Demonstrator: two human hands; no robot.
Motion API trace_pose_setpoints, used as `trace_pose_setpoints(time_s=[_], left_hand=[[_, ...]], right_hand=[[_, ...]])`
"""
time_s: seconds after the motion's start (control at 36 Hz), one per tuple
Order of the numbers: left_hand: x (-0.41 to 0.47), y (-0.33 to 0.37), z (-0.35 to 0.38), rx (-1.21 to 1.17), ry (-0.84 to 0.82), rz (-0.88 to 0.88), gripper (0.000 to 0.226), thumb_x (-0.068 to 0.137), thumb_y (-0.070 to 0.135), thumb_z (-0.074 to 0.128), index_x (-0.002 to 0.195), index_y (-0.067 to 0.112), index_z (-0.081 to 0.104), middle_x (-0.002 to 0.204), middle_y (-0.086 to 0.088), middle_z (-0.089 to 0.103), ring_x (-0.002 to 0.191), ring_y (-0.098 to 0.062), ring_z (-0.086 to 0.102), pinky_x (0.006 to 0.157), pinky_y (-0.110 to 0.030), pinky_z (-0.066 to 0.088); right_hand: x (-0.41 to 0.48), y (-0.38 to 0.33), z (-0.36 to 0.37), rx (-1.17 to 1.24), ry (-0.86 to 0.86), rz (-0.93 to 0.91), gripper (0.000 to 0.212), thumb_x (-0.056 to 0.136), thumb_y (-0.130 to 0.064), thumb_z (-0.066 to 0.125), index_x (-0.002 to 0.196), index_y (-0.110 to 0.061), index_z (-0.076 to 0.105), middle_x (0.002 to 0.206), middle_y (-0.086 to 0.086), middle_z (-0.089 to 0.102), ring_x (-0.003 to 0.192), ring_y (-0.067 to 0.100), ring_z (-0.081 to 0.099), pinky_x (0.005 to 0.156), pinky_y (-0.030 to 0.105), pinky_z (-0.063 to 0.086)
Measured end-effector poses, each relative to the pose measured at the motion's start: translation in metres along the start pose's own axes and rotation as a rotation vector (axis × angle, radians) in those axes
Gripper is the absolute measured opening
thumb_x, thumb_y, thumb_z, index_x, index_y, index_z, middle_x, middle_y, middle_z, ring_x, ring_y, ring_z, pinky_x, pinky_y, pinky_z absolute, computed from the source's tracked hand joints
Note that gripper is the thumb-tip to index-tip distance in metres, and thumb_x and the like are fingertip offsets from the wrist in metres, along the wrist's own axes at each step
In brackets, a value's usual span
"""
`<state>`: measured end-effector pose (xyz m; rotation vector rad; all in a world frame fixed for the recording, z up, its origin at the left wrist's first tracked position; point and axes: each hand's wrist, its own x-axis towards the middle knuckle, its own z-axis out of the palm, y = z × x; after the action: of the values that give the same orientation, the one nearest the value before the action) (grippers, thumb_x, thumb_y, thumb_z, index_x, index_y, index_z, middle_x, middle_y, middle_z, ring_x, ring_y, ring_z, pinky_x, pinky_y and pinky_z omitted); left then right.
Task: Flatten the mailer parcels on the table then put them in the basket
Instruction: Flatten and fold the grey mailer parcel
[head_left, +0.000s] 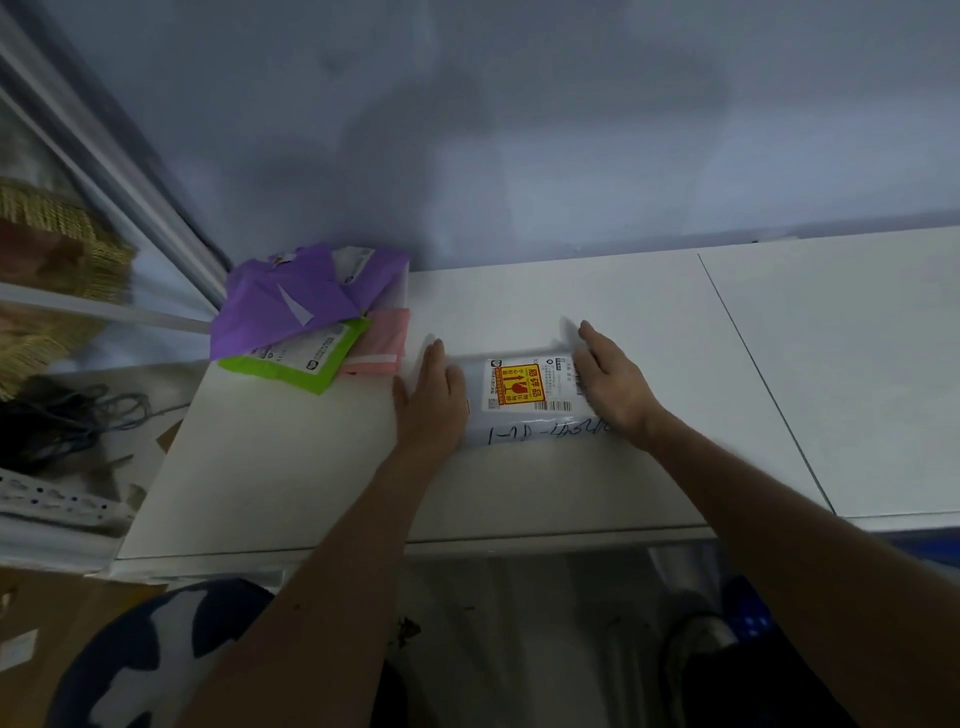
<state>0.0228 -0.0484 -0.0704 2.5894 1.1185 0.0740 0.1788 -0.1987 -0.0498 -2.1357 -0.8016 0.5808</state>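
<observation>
White surface (597, 291) runs along a bluish wall (519, 130), its far edge meeting the wall at 12 o'clock and its near edge running across at 6 o'clock. A thin seam (753, 374) at 3 o'clock divides it from a second bare panel (857, 364), with open room there. At centre lies a white mailer parcel (524, 421) with a printed label (524, 384). The left hand (431, 395) presses its 9 o'clock end and the right hand (613, 384) its 3 o'clock end, fingers straight and flat on it, gripping nothing. At 10 o'clock, on the surface's corner, a purple mailer (280, 306) lies over a green mailer (301, 364), just beside a pink mailer (384, 338). Dark cables (67, 421) lie beyond the 9 o'clock edge.
</observation>
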Motion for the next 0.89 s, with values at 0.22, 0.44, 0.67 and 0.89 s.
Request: trace_pose_setpoints(time_s=[0.22,0.44,0.67,0.89], left_hand=[[0.005,0.024,-0.021,-0.06,0.264,0.186,0.05,0.098,0.011,0.031,0.147,0.001,0.028,0.157,-0.015,0.019,0.147,-0.023,0.015,0.117,-0.031,0.015],[-0.004,0.027,-0.001,0.109,0.11,0.322,0.056,0.087,0.02,0.024,0.128,-0.001,0.055,0.125,-0.018,0.061,0.123,-0.032,0.053,0.109,-0.04,0.035],[-0.007,0.024,-0.001,0.16,0.223,0.241,0.046,0.093,0.027,0.03,0.115,0.004,0.064,0.119,-0.012,0.065,0.121,-0.027,0.055,0.105,-0.04,0.039],[0.002,0.013,-0.003,0.003,0.12,0.277,0.059,0.097,0.034,0.014,0.134,0.005,0.05,0.139,-0.01,0.051,0.139,-0.026,0.033,0.115,-0.036,0.018]], right_hand=[[0.004,-0.032,0.017,-0.561,0.179,-0.416,0.051,0.097,-0.012,0.044,0.143,0.008,0.033,0.147,0.026,0.037,0.139,0.04,0.031,0.118,0.042,0.022],[-0.005,-0.042,0.053,-0.388,0.012,-0.518,0.047,0.084,-0.002,0.042,0.128,0.01,0.051,0.123,0.026,0.058,0.115,0.039,0.055,0.105,0.035,0.035],[0.0,-0.02,0.037,-0.706,0.001,-0.367,0.059,0.102,-0.047,0.02,0.151,-0.016,0.025,0.155,0.004,0.032,0.145,0.022,0.023,0.12,0.039,0.009],[0.005,-0.012,0.027,-0.632,0.065,-0.42,0.049,0.101,-0.04,0.034,0.14,-0.014,0.047,0.14,0.004,0.053,0.133,0.021,0.044,0.117,0.037,0.019]])
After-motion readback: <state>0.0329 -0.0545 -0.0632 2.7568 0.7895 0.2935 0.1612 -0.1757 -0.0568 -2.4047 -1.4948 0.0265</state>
